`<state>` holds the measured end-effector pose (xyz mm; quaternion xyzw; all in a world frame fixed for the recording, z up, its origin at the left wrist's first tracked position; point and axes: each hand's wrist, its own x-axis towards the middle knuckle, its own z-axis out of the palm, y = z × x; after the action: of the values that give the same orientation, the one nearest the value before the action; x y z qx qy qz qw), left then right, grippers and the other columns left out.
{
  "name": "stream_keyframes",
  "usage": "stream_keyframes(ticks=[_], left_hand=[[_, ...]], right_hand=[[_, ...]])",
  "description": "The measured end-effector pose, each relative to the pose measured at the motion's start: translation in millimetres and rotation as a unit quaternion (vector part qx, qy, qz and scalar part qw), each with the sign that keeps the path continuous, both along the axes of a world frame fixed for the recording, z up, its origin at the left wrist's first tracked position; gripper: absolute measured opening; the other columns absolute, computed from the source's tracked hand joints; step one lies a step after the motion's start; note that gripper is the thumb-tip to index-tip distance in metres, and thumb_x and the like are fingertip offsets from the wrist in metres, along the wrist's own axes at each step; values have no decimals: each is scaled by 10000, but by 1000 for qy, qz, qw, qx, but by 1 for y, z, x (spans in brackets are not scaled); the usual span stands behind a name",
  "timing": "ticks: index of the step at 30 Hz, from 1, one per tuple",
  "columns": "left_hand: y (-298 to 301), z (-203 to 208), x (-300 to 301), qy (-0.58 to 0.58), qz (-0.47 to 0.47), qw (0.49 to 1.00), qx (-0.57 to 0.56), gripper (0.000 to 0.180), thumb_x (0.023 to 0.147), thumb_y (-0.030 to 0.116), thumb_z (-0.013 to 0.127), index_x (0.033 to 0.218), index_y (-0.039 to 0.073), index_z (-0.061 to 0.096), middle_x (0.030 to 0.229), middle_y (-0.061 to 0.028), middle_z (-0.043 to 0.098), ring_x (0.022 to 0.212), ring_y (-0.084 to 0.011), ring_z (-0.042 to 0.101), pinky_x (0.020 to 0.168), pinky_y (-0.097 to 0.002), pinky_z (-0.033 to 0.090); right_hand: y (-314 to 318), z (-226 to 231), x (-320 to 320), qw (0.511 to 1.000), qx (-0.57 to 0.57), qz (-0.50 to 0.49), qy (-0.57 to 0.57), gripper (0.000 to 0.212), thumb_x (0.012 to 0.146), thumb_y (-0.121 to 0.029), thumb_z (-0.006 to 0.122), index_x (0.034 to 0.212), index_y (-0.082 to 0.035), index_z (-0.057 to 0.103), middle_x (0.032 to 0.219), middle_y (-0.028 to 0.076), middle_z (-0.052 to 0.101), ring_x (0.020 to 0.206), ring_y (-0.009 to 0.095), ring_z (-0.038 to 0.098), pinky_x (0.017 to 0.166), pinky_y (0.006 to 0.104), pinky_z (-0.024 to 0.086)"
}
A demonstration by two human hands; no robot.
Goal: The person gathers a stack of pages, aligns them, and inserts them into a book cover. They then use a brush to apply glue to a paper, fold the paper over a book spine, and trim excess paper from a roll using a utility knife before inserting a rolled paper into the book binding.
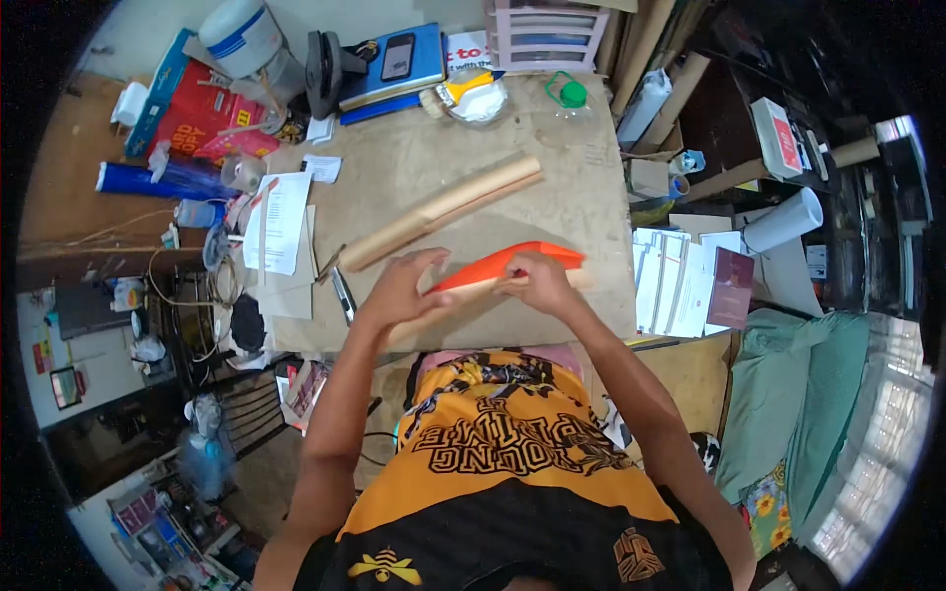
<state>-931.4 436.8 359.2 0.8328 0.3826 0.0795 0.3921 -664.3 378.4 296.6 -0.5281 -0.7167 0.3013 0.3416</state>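
Note:
A bright orange sheet [488, 266] lies lengthwise over a pale tan tube-like piece [429, 325] near the front edge of the table. My right hand [542, 284] has its fingers closed on the near edge of the orange sheet, towards its right end. Over the left end of the sheet, my left hand [402, 288] is open, thumb and fingers apart and touching the piece. Behind both hands, a second long tan piece [443, 209] with a lengthwise seam rests diagonally. A utility knife [343, 295] lies just left of my left hand.
A brush [458, 91] rests on a bowl at the back, beside a clear bottle with a green cap [572, 94]. A phone [398, 56] lies on a blue book. Papers [278, 225] are at left; more documents [675, 281] and a maroon booklet [730, 288] sit beyond the right edge.

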Motion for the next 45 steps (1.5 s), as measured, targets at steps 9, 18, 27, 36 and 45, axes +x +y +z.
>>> stream_keyframes(ticks=[9, 18, 27, 36, 45], left_hand=[[-23, 33, -24, -337, 50, 827, -447, 905, 723, 429, 737, 1380, -14, 299, 1295, -119, 452, 1167, -189, 457, 982, -301, 354], [-7, 27, -48, -119, -111, 951, -262, 611, 696, 284, 761, 1176, 15, 496, 1037, -63, 556, 967, -147, 501, 850, -291, 399], [14, 27, -51, -238, -118, 939, -216, 504, 753, 282, 725, 1122, 12, 512, 1008, -55, 561, 965, -148, 501, 850, -309, 417], [-5, -6, -51, -356, 193, 914, 32, 447, 694, 172, 703, 1076, -6, 557, 1039, -171, 603, 970, -253, 579, 830, -365, 449], [-51, -7, 31, -444, 243, 836, 214, 130, 702, 90, 614, 758, 57, 501, 766, -121, 518, 712, -319, 516, 625, -427, 408]], right_hand=[[26, 53, -34, 943, -251, 12, 218, 251, 722, -133, 764, 922, -16, 667, 819, 17, 664, 727, 78, 577, 661, 246, 463], [24, 69, -14, 943, -200, 109, 241, 145, 745, -104, 715, 848, -5, 695, 823, 16, 675, 734, 90, 577, 701, 248, 460], [56, 39, 62, 988, -67, -94, 103, 226, 810, -230, 652, 811, -11, 596, 763, 28, 598, 729, 122, 563, 694, 259, 448], [42, 80, -48, 931, 70, -354, 48, 382, 946, -299, 490, 1013, 58, 605, 908, 72, 597, 840, 170, 516, 792, 303, 424], [21, 68, -112, 864, -128, -179, 452, 534, 971, -419, 371, 1258, 23, 460, 1213, 131, 534, 1080, 243, 513, 940, 328, 393]])
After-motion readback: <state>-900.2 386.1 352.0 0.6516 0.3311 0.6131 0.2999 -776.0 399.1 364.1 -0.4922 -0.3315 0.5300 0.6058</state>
